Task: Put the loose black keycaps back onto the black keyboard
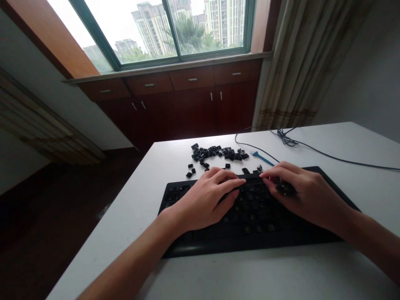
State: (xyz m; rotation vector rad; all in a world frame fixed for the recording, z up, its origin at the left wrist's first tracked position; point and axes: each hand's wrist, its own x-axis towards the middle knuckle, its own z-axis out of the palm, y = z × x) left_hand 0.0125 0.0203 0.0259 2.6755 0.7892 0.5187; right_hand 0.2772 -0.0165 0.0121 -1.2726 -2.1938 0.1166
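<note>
A black keyboard (218, 246) lies on the white table under both my hands. Many of its key positions look bare of caps, though the surface is too dark to tell exactly. My left hand (208, 196) rests across its left and middle part, fingers stretched, index fingertip touching near the top edge. Over the right part, my right hand (296, 183) is curled, thumb and index finger close together at the top row. A dark, lumpy thing (285, 188) shows between its fingers and palm; its kind is unclear. Loose black keycaps (215, 152) are heaped behind the keyboard.
A blue stick-like tool (262, 158) lies behind the keyboard, near my right hand. A black cable (328, 156) runs across the white table (131, 233), bunched at the back. Beyond the far edge stand dark red cabinets (178, 108) below a window.
</note>
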